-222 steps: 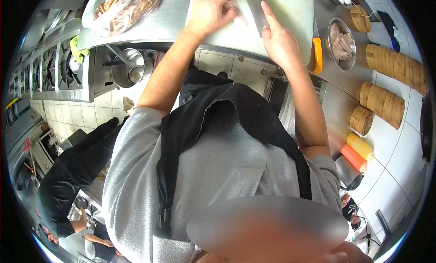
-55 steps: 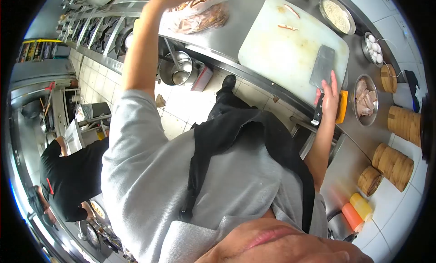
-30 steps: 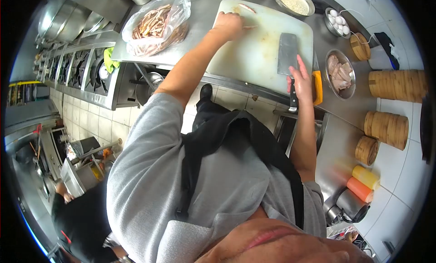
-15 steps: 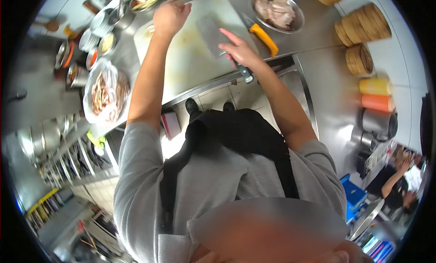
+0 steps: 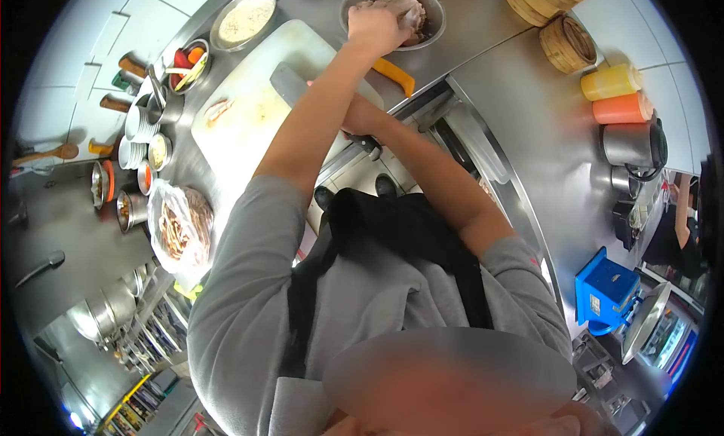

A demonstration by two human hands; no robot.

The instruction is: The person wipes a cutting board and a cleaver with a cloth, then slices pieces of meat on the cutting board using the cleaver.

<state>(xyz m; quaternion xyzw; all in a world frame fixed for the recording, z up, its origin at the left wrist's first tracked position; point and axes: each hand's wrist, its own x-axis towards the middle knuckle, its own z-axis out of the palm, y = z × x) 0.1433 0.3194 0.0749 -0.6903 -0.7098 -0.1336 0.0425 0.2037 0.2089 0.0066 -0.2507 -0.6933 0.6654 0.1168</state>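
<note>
My left hand (image 5: 379,29) reaches across to the right, into a steel bowl (image 5: 439,25) of pale raw meat (image 5: 409,10), its fingers curled onto a piece. Under my left forearm, partly hidden by it, my right hand (image 5: 360,116) holds a cleaver (image 5: 289,83) by its black handle. The blade lies over the white cutting board (image 5: 253,78). A small strip of meat (image 5: 219,112) rests near the board's left edge.
A yellow handle (image 5: 396,76) juts out beside the board. To the left are a plastic bag of cut meat (image 5: 181,229), small bowls and stacked dishes (image 5: 136,127). A bowl of pale crumbs (image 5: 245,20) stands behind. Bamboo steamers (image 5: 567,44) and squeeze bottles (image 5: 622,108) are at right.
My left hand has gone from the board's left part to the meat bowl, crossing over my right arm. The cleaver stays in my right hand. The view has turned to the right.
</note>
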